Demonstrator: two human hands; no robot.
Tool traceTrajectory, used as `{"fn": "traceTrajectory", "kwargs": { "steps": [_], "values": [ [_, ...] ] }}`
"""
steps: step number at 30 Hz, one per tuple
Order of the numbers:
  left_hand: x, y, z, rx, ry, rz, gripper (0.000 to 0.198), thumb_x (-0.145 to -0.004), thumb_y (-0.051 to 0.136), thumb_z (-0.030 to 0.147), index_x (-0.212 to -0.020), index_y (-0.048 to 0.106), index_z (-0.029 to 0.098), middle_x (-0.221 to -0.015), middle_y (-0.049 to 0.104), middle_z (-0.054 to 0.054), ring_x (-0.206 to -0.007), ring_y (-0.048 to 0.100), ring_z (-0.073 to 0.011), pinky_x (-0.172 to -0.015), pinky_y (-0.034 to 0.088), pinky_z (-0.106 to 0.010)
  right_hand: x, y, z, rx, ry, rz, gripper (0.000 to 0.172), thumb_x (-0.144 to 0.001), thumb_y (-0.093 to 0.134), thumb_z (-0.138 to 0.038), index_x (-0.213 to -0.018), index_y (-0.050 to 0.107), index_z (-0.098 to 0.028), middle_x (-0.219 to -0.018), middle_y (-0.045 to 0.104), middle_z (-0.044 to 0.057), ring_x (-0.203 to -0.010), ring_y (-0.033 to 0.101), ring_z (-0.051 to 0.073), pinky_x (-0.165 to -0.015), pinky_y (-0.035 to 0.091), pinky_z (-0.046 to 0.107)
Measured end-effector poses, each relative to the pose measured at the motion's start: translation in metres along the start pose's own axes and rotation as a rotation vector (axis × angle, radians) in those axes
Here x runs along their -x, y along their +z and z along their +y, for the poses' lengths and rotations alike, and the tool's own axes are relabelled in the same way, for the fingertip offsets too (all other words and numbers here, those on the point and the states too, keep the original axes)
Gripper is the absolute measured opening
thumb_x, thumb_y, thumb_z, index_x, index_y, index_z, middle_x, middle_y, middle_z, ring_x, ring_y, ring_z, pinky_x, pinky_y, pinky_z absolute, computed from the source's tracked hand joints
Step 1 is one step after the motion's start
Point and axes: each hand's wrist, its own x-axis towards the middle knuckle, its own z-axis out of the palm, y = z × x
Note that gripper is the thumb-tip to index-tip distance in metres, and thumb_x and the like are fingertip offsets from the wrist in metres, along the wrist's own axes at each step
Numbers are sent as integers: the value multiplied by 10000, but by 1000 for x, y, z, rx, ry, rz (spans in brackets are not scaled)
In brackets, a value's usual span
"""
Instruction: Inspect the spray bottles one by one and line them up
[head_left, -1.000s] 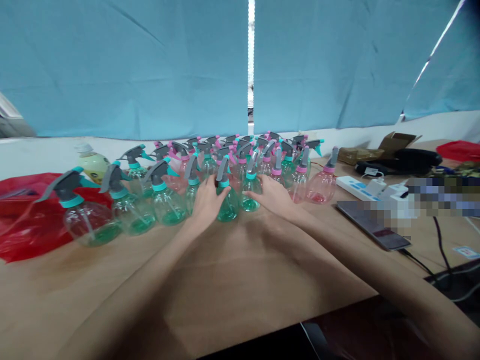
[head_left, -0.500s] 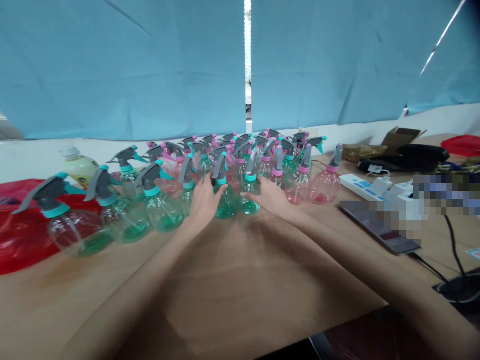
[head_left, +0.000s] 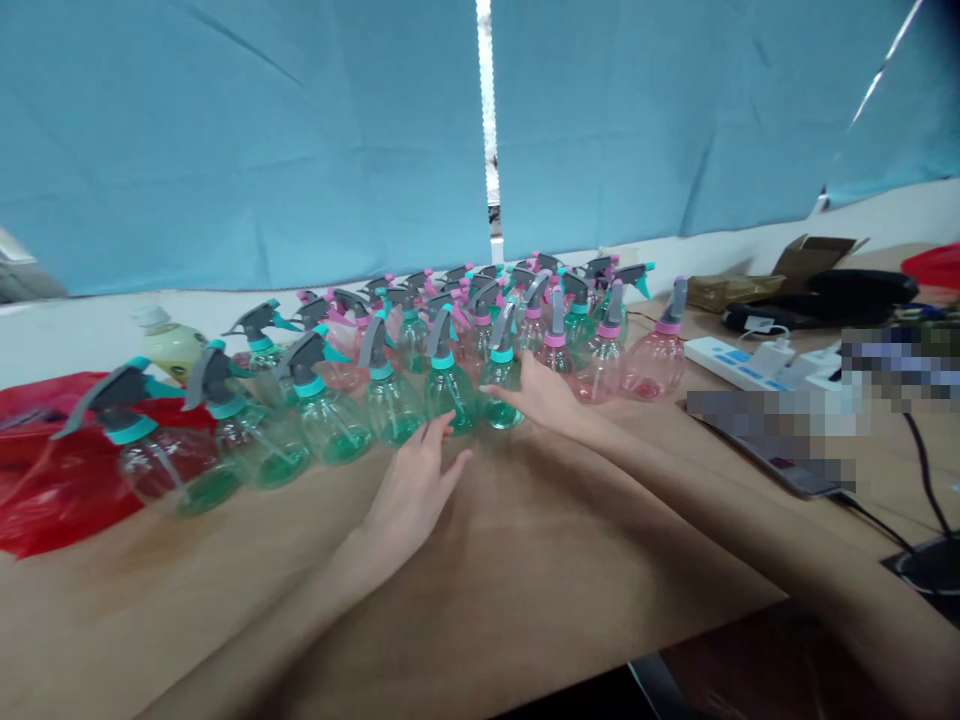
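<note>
Spray bottles stood clustered on the desk; the left hand was loosely open, empty, before them, the right hand half-curled around a green bottle, grip unclear.

my right hand: partly hidden behind a green bottle | back bottles: bodies mostly covered by nearer ones | red bag: cut by left edge | phone: partly blurred

The near row has six green bottles and, at right, three pink bottles; far bottles crowd past counting. Two hands, one power strip right, one yellow bottle left.
</note>
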Motion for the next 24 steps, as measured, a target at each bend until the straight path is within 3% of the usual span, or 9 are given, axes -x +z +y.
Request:
{"fn": "traceTrajectory", "kwargs": {
  "steps": [3,10,19,24],
  "values": [
    [5,0,11,96,-51,-34,376,-879,563,326,-1216,509,169,-1125,654,-115,-1025,645,-279,-892,511,-464,4,-7,3,-21,-33,-32,735,-780,567,-646,-1243,430,-92,-1080,655,217,-1023,630,393,-784,488,452],
    [-9,2,28,309,-82,22,302,-868,564,347,-1134,553,203,-1117,662,-83,-1021,650,-222,-856,542,-376,19,-19,12,-45,-97,-66,701,-771,571,-636,-1228,447,-119,-1172,626,217,-1062,613,386,-804,494,469],
    [-29,6,47,432,-38,71,605,-787,673,407,-1297,436,185,-1337,526,-142,-1225,513,-274,-924,493,-416,57,-29,4,-52,-253,-127,536,-822,595,-456,-1246,468,-154,-1196,614,174,-1062,613,330,-828,495,447],
    [-36,2,61,529,44,69,568,-775,690,408,-1264,483,207,-1219,600,-115,-1096,585,-280,-929,468,-434,77,-29,-8,-29,-374,-142,607,-823,561,-563,-1273,483,-162,-1131,640,158,-963,645,323,-748,524,440]
  ]
}}
